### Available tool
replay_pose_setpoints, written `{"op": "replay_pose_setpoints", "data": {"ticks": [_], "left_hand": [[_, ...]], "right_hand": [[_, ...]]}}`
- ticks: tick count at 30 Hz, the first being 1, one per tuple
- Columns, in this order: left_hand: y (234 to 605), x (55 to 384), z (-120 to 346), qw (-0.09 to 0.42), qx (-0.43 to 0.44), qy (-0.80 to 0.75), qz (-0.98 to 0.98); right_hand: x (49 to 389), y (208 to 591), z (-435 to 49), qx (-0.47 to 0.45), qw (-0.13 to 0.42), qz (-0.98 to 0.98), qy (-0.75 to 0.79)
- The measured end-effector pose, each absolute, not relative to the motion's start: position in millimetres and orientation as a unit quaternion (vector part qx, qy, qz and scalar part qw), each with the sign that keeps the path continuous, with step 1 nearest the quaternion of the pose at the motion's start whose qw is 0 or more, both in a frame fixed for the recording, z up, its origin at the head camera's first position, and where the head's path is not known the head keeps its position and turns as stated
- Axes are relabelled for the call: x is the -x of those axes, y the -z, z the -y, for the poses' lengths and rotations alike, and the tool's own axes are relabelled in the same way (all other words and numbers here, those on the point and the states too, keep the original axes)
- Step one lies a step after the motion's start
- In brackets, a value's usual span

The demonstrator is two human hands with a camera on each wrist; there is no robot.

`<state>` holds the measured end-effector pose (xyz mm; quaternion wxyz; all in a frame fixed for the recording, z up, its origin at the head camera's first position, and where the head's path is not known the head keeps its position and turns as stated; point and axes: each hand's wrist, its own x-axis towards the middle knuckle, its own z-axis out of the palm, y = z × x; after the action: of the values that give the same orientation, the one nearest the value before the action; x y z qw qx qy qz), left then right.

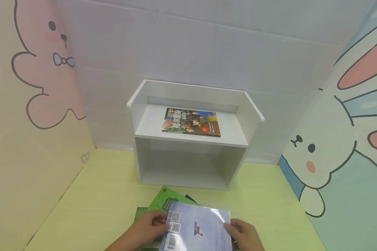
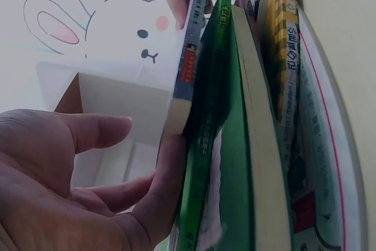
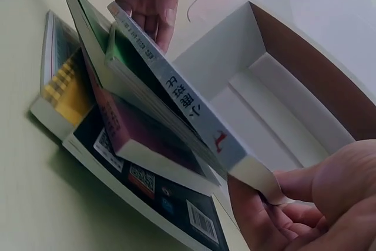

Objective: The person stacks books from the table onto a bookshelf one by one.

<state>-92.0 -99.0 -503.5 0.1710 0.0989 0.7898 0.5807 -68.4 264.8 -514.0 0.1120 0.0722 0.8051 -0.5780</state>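
Observation:
A pale purple-blue book (image 1: pixel 201 226) with codes and a small red-and-blue figure on its cover is held level above a pile of books. My right hand (image 1: pixel 245 235) pinches its right edge, thumb on top and fingers underneath, as the right wrist view also shows. At the opposite edge is my left hand (image 1: pixel 147 228); in the left wrist view its fingers (image 2: pixel 161 186) touch the book from below while the thumb stands off it. Directly beneath lies a green book (image 1: pixel 158 200), partly covered.
Several more books lie in the pile, including one with a yellow checked spine (image 2: pixel 288 39) and a dark one with a barcode (image 3: pixel 158 186). Behind stands a white two-level shelf (image 1: pixel 188 169), with a colourful comic-style book (image 1: pixel 191 122) lying on its upper level. Printed walls flank the yellow tabletop (image 1: pixel 264 198).

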Motion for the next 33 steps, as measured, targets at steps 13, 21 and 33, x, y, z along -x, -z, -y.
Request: {"op": "replay_pose_setpoints", "data": {"ticks": [13,21,33], "left_hand": [[508,85,121,0.131,-0.069,-0.596,-0.789],[505,87,127,0.149,-0.044,-0.636,-0.756],[477,105,134,0.136,-0.068,-0.646,-0.748]], "right_hand": [[70,505,-246,-0.056,0.145,-0.772,0.616],[79,497,-243,-0.023,0.162,-0.760,0.629],[99,464,-240,0.019,0.172,-0.773,0.610]]}}
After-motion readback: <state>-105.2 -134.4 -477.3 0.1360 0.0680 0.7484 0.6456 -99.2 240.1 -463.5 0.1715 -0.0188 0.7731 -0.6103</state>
